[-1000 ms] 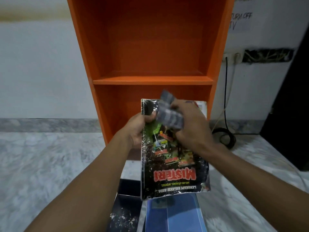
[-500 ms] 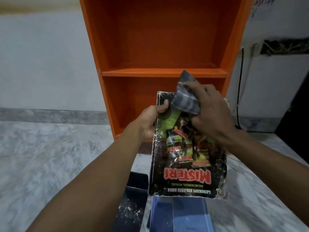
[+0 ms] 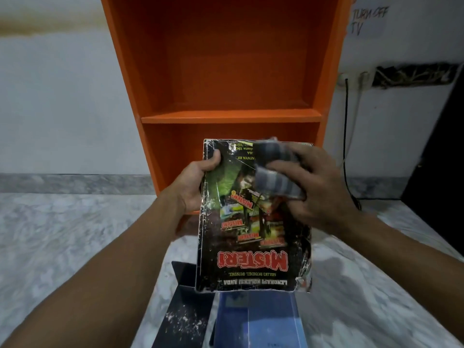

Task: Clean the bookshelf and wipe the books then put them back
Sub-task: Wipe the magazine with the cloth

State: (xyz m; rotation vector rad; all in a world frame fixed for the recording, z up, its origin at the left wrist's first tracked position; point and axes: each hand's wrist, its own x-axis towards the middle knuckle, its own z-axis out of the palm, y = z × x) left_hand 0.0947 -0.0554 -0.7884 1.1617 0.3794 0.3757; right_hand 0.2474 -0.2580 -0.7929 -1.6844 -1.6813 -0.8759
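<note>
Wiping step. My view shows the left hand (image 3: 198, 182) gripping the worn book (image 3: 251, 234) by its left edge, thumb curled over the cover. The book is held in the air before the orange bookshelf (image 3: 226, 119). The right hand (image 3: 319, 192) has its fingers closed round a striped grey cloth (image 3: 276, 182), pressed on the cover's far right part. Next, I judge, strokes toward the near edge, then the back cover. Half a second ago the cloth overhung the far edge; it now sits on the cover.
</note>
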